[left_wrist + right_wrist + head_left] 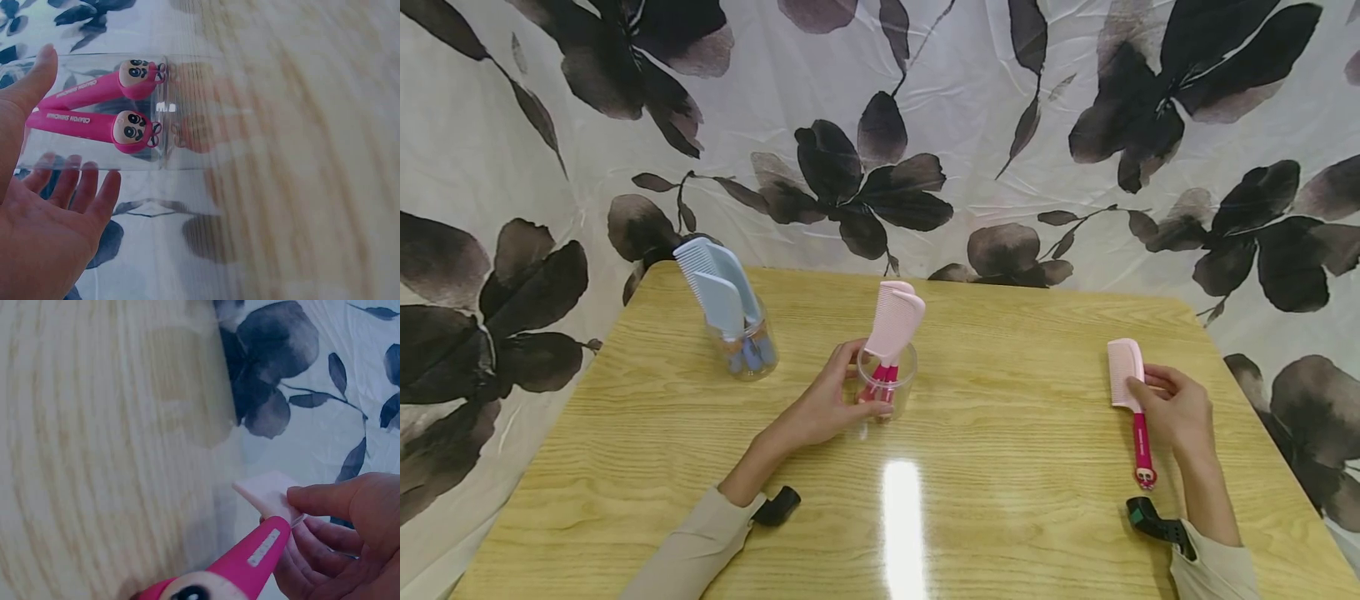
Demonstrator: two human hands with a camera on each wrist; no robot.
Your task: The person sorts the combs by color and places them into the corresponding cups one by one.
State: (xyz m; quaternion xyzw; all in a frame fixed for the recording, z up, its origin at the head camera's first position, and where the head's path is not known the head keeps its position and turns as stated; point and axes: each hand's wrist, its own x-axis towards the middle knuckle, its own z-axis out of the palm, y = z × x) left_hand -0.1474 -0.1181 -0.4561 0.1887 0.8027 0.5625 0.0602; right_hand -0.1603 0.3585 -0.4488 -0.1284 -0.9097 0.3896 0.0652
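Note:
My left hand (829, 402) holds a clear plastic cup (907, 385) at the middle of the table, thumb on one side and fingers round the other. Two pink combs (895, 321) stand in that cup, teeth end up. Through its wall in the left wrist view, their dark pink handles (75, 125) end in small character heads near the bottom. Over at the right, my right hand (1180, 412) pinches another pink comb (1124, 371) by its toothed part between thumb and fingers. Its dark pink handle (259, 556) points back toward me.
At the back left stands a second clear cup (763, 362) with several light blue combs (724, 292) leaning left in it. The wooden table (1000, 500) ends at a flower-patterned cloth (970, 100) behind. Dark wrist cameras (777, 507) sit on both cuffs.

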